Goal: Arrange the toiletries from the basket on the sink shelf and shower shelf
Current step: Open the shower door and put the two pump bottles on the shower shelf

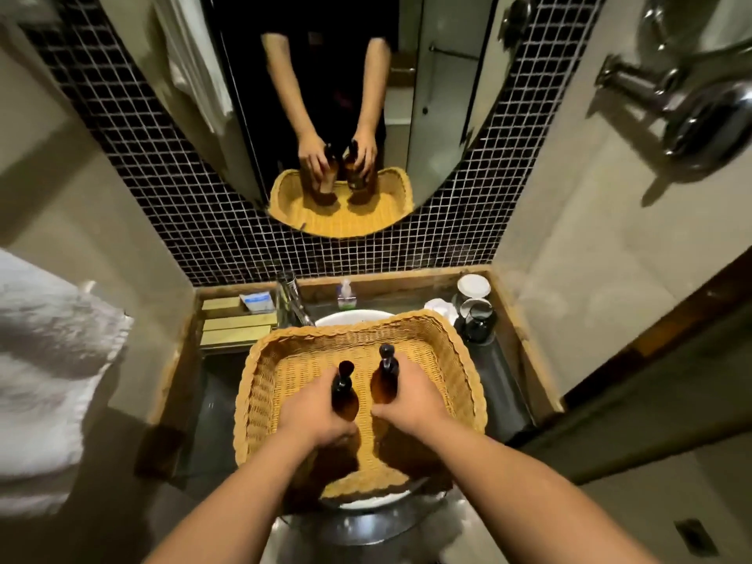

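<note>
My left hand (313, 419) curls round the left amber bottle (346, 403), my right hand (411, 400) round the right amber bottle (382, 386); both stand upright, just apart, inside the wicker basket (358, 324) over the sink (346, 318).

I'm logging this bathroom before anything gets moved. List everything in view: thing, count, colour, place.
basket: one, tan wicker, on top of the sink
left bottle: one, amber with black pump, upright in the basket
right bottle: one, amber with black pump, upright in the basket
sink: one, white, under the basket
tap: one, chrome, behind the sink
small bottle: one, clear, back ledge
boxes: three, yellowish, counter left
towel: one, white, left wall
mirror: one, oval, above the counter
left hand: fingers round the left bottle
right hand: fingers round the right bottle
</note>
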Tool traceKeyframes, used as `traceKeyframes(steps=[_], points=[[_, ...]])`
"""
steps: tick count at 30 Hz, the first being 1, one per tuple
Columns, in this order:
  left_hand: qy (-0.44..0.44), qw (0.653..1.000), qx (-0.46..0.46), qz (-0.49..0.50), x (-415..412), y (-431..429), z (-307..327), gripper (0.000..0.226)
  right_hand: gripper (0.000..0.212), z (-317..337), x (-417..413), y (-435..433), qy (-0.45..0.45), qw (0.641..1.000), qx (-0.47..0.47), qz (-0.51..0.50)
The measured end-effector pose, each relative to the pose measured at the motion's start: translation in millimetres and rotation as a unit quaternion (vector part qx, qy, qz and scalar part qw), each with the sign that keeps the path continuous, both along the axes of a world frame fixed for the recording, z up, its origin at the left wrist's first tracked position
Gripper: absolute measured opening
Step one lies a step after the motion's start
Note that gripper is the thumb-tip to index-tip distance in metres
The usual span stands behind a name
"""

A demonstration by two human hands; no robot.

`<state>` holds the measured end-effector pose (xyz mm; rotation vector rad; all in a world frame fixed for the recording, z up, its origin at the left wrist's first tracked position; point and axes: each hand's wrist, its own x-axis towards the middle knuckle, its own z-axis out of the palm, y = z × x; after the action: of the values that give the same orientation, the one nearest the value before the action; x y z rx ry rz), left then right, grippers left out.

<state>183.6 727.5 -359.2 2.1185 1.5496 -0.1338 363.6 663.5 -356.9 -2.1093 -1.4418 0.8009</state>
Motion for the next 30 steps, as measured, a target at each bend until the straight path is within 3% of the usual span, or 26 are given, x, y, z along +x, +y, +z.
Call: traceKeyframes(steps=[4,8,11,16,20,30], points=[[-0.017,0.998,0.056,-0.006,16,10,49,0.092,0.074,56,31,3,-0.036,0.998,0.032,-0.043],[-0.02,0.99,0.135,-0.039,40,22,108,0.113,0.08,112,62,-4,-0.077,0.992,0.049,-0.082],[-0.063,0.98,0.173,-0.077,64,20,155,0.111,0.079,147,83,-20,-0.089,0.985,0.081,-0.126],[-0.132,0.953,0.243,-0.128,115,-7,197,0.113,0.1,189,110,-69,-0.129,0.969,0.094,-0.187],[-0.152,0.927,0.23,-0.256,175,-51,214,0.1,0.105,202,143,-142,-0.159,0.95,0.062,-0.262],[-0.204,0.855,0.172,-0.444,300,-202,225,0.064,0.082,204,213,-336,-0.189,0.887,0.01,-0.421]])
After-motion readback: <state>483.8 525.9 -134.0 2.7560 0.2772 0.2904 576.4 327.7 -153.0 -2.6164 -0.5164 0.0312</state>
